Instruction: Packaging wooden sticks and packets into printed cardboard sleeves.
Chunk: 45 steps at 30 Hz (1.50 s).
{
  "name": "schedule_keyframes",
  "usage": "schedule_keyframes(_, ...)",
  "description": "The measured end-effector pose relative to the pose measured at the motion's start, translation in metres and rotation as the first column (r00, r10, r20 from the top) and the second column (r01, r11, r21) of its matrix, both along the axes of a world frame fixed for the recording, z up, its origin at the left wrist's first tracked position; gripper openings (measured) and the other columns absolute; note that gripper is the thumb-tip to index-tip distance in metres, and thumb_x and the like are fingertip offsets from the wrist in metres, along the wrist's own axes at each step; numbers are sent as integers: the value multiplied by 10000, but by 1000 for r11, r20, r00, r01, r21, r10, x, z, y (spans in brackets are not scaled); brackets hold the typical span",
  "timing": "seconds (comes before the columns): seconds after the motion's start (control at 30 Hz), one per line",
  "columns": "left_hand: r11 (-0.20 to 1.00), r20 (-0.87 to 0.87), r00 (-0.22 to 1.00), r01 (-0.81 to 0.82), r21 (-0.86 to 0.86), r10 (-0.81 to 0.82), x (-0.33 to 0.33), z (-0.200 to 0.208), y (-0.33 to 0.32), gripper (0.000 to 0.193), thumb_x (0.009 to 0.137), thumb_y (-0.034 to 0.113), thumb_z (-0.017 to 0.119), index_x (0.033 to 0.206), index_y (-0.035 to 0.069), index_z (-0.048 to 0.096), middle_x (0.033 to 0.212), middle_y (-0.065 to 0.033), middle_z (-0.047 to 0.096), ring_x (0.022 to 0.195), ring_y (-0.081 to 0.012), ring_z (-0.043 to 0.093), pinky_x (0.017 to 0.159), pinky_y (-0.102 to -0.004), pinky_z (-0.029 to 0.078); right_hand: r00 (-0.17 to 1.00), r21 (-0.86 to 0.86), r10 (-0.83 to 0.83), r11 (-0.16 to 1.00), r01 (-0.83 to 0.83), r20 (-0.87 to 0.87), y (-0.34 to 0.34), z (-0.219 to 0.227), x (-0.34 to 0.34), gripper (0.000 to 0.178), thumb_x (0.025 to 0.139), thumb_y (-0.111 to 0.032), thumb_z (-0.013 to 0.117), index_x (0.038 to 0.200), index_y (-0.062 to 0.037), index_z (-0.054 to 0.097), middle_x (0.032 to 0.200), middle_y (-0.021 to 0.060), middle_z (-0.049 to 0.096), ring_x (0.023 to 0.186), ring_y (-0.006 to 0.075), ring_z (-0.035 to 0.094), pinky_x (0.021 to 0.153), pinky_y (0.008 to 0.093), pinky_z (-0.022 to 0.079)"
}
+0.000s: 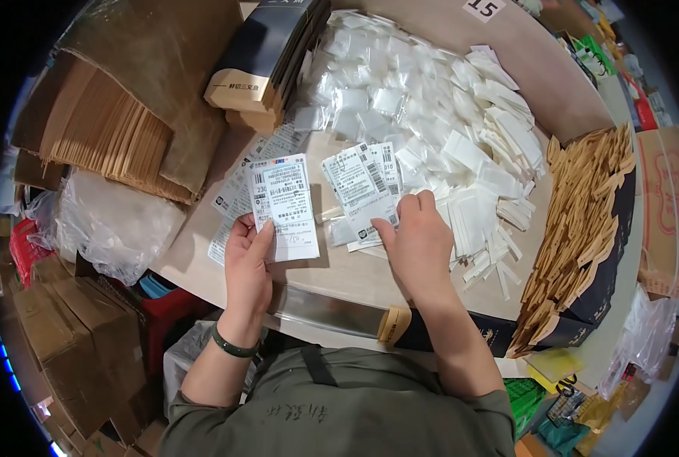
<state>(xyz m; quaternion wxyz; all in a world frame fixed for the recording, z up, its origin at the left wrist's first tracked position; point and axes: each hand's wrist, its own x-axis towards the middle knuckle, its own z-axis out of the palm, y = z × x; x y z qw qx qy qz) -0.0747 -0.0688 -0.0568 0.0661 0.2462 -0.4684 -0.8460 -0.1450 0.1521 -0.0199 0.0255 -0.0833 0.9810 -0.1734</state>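
My left hand point(249, 247) is closed on a printed shipping label point(292, 206), its thumb over the label's lower left edge. The label is white with barcodes and small print, and it is tilted slightly above the table. A second set of shipping labels point(354, 183), overlapping like a small fan, is pinched by my right hand point(421, 236) at its lower right corner. Beneath the left label, more printed sheets point(236, 179) lie on the table. Right behind my right hand spreads a heap of small clear packets and white paper strips point(469, 171).
At the far left a cardboard box point(141, 84) holds a row of brown cardboard sleeves. Dark blue flat boxes point(259, 57) are stacked beside it. On the right stands a long row of folded brown paper envelopes point(575, 228). A plastic bag point(118, 217) hangs at the table's left edge.
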Motion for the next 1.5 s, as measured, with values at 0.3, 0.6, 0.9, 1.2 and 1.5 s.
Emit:
schedule_keyframes(0.3, 998, 1, 999, 32, 53, -32, -7, 8, 8, 202, 983, 60, 582, 1156, -14, 510, 1133, -115, 666, 1009, -125, 640, 907, -244, 497, 998, -54, -57, 997, 56, -18, 4, -3, 0, 229, 863, -227, 717, 905, -26, 616, 936, 119, 567, 756, 331, 632, 650, 422, 502)
schedule_keyframes(0.6, 995, -11, 997, 83, 58, -82, 1, 7, 10, 169, 973, 79, 612, 1127, 28, 565, 1079, -52, 691, 885, -65, 624, 732, -182, 457, 966, -541, -147, 806, 243, 214, 14, 5, 2, 157, 893, -126, 695, 959, 13, 663, 762, 46, 644, 662, 112, 565, 651, 272, 462)
schedule_keyframes(0.9, 985, -35, 988, 152, 86, -149, 3, 22, 26, 289, 967, 97, 620, 1233, 26, 534, 1141, -57, 673, 929, -72, 623, 776, -202, 467, 902, -756, -4, 544, 364, 431, -1, 14, 29, 94, 914, -82, 668, 950, 5, 671, 773, -8, 625, 680, 47, 503, 626, 231, 423)
schedule_keyframes(1.2, 937, -8, 967, 248, 246, -254, 20, 18, 14, 339, 987, 120, 574, 1302, 16, 501, 1245, -94, 627, 1111, -189, 626, 978, -352, 493, 947, -789, 236, 614, 27, 217, -18, 7, 60, 108, 899, -65, 655, 974, 12, 659, 796, 64, 546, 670, 152, 498, 630, 274, 417)
schedule_keyframes(1.5, 958, -6, 974, 224, 180, -227, 18, 18, 17, 357, 971, 91, 607, 1305, 14, 507, 1227, -91, 640, 1069, -176, 644, 929, -329, 528, 946, -654, 285, 747, -117, 156, -10, 10, 58, 179, 896, -136, 678, 1005, -1, 636, 882, 97, 581, 689, 220, 564, 636, 329, 459)
